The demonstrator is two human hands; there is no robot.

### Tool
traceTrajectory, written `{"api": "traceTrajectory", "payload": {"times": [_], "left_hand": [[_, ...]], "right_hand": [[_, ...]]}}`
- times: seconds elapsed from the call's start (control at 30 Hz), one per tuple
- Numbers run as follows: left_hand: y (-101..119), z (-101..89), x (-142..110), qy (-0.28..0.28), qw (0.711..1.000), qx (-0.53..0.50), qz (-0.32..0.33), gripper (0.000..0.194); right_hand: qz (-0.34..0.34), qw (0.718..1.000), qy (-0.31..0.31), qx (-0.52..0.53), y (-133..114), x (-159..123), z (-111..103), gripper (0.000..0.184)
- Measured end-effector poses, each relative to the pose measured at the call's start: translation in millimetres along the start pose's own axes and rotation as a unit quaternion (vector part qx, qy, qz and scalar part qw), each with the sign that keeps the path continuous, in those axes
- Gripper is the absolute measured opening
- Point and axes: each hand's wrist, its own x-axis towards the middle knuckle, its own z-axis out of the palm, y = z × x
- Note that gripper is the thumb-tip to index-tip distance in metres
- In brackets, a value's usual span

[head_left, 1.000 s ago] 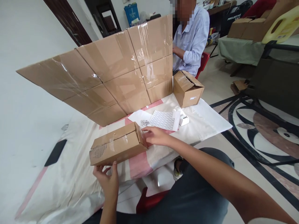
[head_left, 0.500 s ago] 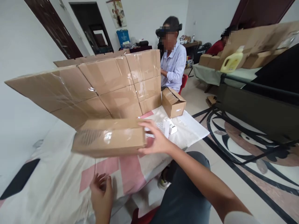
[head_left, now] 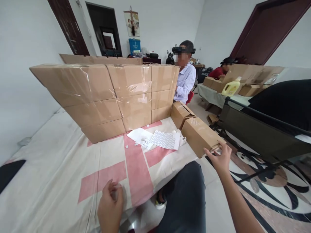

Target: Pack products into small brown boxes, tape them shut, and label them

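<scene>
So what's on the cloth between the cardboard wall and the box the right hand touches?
In the head view, a white paper, a printed sheet and a small white object lie there on the cloth, the object nearest the box.

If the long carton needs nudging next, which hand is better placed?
Probably the right hand: it touches the near end of the long carton. The left hand is well apart from it, off to the left.

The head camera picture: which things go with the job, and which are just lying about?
Seem part of the job:
long cardboard box, held at its near end by the right hand
perhaps the printed sheet

Probably just lying about:
yellow jug
flat black thing at the left edge
blue container
</scene>
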Motion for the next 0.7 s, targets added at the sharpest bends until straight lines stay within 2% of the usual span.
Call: {"api": "traceTrajectory", "payload": {"times": [0.1, 0.27, 0.37, 0.57, 0.7], "left_hand": [[1.9, -2.3, -0.9, -0.008, 1.000, -0.013, -0.004, 0.053], [2.8, -4.5, -1.8, -0.020, 0.999, -0.022, -0.010, 0.051], [-0.4, -2.9, -2.2, -0.021, 1.000, -0.019, 0.003, 0.050], [-22.0, 8.4, 1.5, -0.025, 0.998, -0.039, 0.038, 0.046], [-34.6, 16.7, 10.0, -0.051, 0.994, -0.084, 0.048, 0.044]], "right_hand": [[-0.002, 1.000, -0.012, -0.021, -3.5, 17.9, 25.2, 0.090], [-0.050, 0.995, -0.028, -0.079, -9.7, 57.2, 64.6, 0.098], [-0.044, 0.993, -0.038, -0.098, -13.1, 78.7, 89.1, 0.102], [-0.015, 0.989, -0.069, -0.132, -22.8, 118.1, 146.2, 0.107], [-0.016, 0.980, -0.117, -0.159, -30.7, 153.4, 175.8, 0.108]]}}
